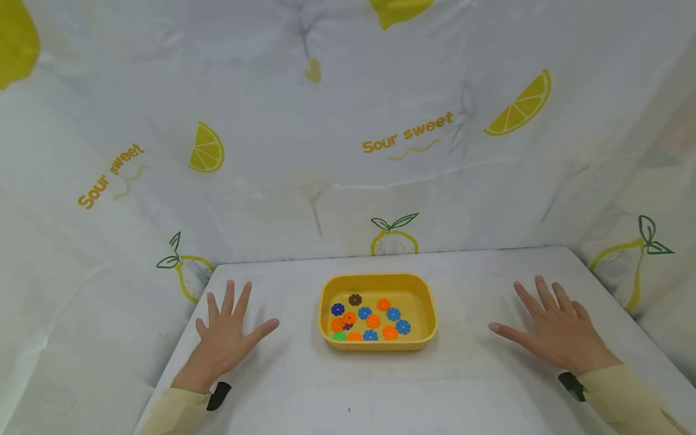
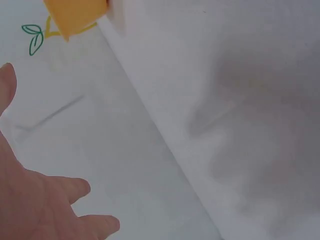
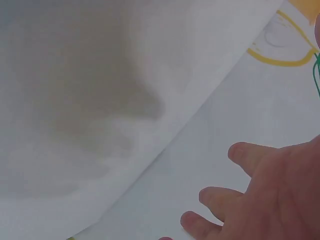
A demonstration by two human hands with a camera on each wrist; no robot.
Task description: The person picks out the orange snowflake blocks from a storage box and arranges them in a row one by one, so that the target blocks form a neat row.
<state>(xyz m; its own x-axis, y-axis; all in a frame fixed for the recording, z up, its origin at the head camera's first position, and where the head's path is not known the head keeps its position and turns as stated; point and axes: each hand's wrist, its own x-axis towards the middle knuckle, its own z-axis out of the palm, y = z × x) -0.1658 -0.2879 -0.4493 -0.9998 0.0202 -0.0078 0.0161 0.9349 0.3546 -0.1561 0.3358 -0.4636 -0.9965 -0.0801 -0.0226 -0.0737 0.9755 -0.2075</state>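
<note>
A shallow yellow tray (image 1: 377, 347) sits in the middle of the white table. In it lie several notched plastic discs, among them an orange disc (image 1: 389, 333), a light blue disc (image 1: 403, 327), a brown disc (image 1: 355, 299) and a green disc (image 1: 339, 336). Left of the tray, my left hand (image 1: 224, 338) is spread over the table with its fingers apart and nothing in it. My right hand (image 1: 559, 331) is likewise spread, to the tray's right, and holds nothing. Both wrist views show the fingers stretched out, with shadows on the table.
The white table (image 1: 457, 399) is bounded at the back and sides by a hanging white cloth (image 1: 272, 199) printed with lemons and lettering. Dark bands (image 1: 219, 396) circle the wrists below the beige sleeves (image 1: 176, 412).
</note>
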